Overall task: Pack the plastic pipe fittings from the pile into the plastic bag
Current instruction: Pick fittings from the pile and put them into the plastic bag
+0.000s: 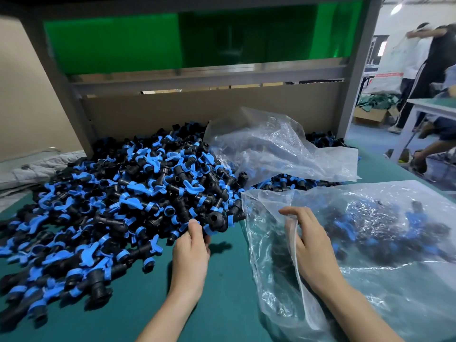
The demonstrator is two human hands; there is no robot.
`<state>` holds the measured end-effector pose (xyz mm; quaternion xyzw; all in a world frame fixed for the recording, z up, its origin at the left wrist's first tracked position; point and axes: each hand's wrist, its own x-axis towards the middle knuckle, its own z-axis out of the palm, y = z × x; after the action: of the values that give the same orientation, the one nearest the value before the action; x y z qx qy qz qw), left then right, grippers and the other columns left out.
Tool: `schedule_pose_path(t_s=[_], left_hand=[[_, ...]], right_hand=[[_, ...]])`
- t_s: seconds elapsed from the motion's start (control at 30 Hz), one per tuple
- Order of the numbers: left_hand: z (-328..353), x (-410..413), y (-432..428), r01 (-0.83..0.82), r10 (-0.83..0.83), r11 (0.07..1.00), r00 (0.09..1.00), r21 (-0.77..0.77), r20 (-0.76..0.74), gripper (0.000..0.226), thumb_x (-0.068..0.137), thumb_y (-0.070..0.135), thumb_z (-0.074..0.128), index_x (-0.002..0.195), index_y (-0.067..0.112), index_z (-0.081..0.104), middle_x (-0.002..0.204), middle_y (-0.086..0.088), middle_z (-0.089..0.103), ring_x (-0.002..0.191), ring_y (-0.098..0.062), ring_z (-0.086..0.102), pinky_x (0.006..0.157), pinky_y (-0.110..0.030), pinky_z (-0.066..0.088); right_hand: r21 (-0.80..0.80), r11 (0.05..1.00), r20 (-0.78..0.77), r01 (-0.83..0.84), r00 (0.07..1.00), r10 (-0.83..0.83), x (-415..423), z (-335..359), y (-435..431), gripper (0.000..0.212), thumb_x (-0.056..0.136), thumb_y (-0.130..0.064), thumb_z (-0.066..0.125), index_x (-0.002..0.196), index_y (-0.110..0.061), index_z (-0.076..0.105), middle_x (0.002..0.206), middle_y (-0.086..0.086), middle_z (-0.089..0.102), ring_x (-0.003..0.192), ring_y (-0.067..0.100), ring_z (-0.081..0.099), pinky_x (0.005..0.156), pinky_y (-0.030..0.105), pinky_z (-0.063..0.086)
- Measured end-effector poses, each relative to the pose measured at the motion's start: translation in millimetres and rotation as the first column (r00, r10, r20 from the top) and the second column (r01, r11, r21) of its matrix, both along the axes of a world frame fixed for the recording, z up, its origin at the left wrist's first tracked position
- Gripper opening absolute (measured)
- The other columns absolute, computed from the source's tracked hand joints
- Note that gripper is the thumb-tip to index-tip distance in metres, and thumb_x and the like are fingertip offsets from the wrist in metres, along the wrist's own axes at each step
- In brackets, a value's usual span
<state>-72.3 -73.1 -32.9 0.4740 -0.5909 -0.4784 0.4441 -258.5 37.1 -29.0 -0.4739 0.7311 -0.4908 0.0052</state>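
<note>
Lower centre, the left hand [191, 245] pinched a fitting [216, 221] at the edge of the pile [118, 193]. The right hand [309, 243] curled its fingers [291, 213] round the mouth of the bag [385, 233], lower right. Next, likely: carry the fitting in.

No lettering can be read anywhere; the red band [389, 75] on the large white sack [399, 55] (far right, background) is too blurred.

A broad heap of black plastic pipe fittings with blue rings [118, 193] sprawls at left. Beside it, right, lies a crumpled clear plastic bag [271, 243], partly filled with such fittings.
</note>
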Motion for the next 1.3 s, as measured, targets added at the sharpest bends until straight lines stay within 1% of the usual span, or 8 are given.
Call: schedule_pose_path(t_s=[0.2,0.3,0.4,0.5,0.63,0.87,1.1,1.3], left_hand=[[-1.4,0.9,-2.0,0.008,-0.008,1.000,1.000,-0.005,-0.007,0.055,0.103,0.051,0.031,0.059,0.017,0.035,0.046,0.010,0.032,0.043,-0.014,0.029,0.053,-0.030,0.025],[-5.5,1.4,-2.1,0.001,0.002,0.999,0.998,-0.045,0.068,0.061,0.102,0.054,0.030,0.064,0.012,0.052,0.050,0.005,0.051,0.045,-0.013,0.042,0.055,-0.030,0.036],[-7.4,-0.5,-1.6,-0.005,0.010,0.998,0.998,-0.067,0.063,0.059,0.101,0.053,0.031,0.068,0.013,0.059,0.063,0.005,0.063,0.049,-0.010,0.051,0.060,-0.033,0.044],[-7.3,-1.3,-2.0,-0.011,0.014,0.998,0.999,-0.067,0.050,0.059,0.100,0.053,0.031,0.069,0.012,0.060,0.064,0.007,0.065,0.049,-0.008,0.053,0.062,-0.034,0.046],[-8.2,-0.1,-1.6,-0.003,0.003,0.998,1.000,-0.060,0.014,0.054,0.101,0.052,0.034,0.073,0.015,0.061,0.067,0.007,0.063,0.053,-0.007,0.053,0.064,-0.035,0.046],[-8.2,3.0,-0.6,0.165,-0.172,0.979,0.983,-0.117,-0.060,0.009,0.098,0.034,0.055,0.103,0.034,0.062,0.084,0.007,0.068,0.080,-0.004,0.064,0.075,-0.021,0.051],[-7.5,4.8,-2.0,0.186,-0.197,0.977,0.974,-0.105,-0.109,0.029,0.097,0.019,0.062,0.095,0.048,0.065,0.091,0.006,0.069,0.089,-0.011,0.065,0.077,-0.020,0.047],[-4.4,3.9,8.6,0.248,-0.261,0.956,0.963,-0.159,-0.063,0.019,0.093,0.027,0.066,0.098,0.045,0.067,0.091,0.005,0.072,0.090,-0.015,0.067,0.082,-0.026,0.052]], right_hand=[[-0.003,1.000,-0.001,-0.005,1.000,0.005,2.1,0.5,-0.4,0.020,0.103,-0.028,0.042,0.114,-0.031,0.059,0.115,-0.016,0.058,0.097,0.007,0.059,0.086,0.038,0.047],[-0.019,1.000,-0.006,-0.007,1.000,0.007,2.4,0.7,0.1,0.020,0.103,-0.028,0.043,0.113,-0.029,0.060,0.113,-0.015,0.059,0.093,0.004,0.059,0.082,0.036,0.046],[-0.014,1.000,-0.005,-0.005,1.000,0.005,2.3,0.4,0.2,0.020,0.103,-0.028,0.043,0.113,-0.029,0.060,0.114,-0.013,0.059,0.094,0.007,0.059,0.085,0.037,0.046],[-0.002,1.000,0.000,-0.006,1.000,0.006,2.7,0.3,0.7,0.021,0.103,-0.029,0.042,0.114,-0.030,0.060,0.114,-0.014,0.059,0.103,0.015,0.058,0.089,0.040,0.046],[-0.011,1.000,0.006,-0.009,1.000,0.009,2.6,1.1,1.2,0.021,0.103,-0.031,0.041,0.114,-0.030,0.060,0.114,-0.015,0.058,0.103,0.014,0.059,0.090,0.040,0.047],[-0.010,1.000,0.011,-0.007,1.000,0.008,2.6,0.3,1.1,0.021,0.104,-0.032,0.041,0.115,-0.032,0.059,0.115,-0.017,0.058,0.105,0.012,0.058,0.091,0.040,0.047],[-0.013,1.000,0.013,-0.007,1.000,0.007,4.2,2.5,1.4,0.021,0.104,-0.033,0.041,0.115,-0.032,0.058,0.115,-0.017,0.058,0.106,0.013,0.058,0.091,0.040,0.047],[-0.079,0.997,0.032,-0.002,0.999,0.005,7.6,12.3,3.2,0.021,0.104,-0.028,0.043,0.115,-0.028,0.061,0.115,-0.013,0.059,0.106,0.013,0.058,0.092,0.042,0.046]])
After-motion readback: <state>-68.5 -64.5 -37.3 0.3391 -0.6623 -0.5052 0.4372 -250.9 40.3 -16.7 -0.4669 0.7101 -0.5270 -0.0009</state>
